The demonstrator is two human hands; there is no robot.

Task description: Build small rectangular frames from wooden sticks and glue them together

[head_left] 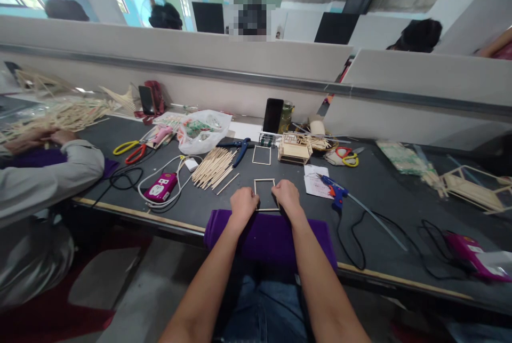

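A small rectangular frame of thin wooden sticks (265, 181) lies on the dark table near its front edge. My left hand (244, 203) is closed on the frame's left side. My right hand (285, 196) is closed on its right side. Both wrists rest over a purple cloth (269, 239) draped on the table edge. A second stick frame (261, 154) lies just behind, and a pile of loose wooden sticks (213, 166) sits to the left of my hands.
A blue glue gun (334, 190) with black cable lies to the right, on paper. A pink power strip (161, 186), scissors (130, 149), a plastic bag (202, 129), a small stick model (295, 148) and a phone (272, 114) stand further back. Another person's sleeve (48, 172) rests at the left.
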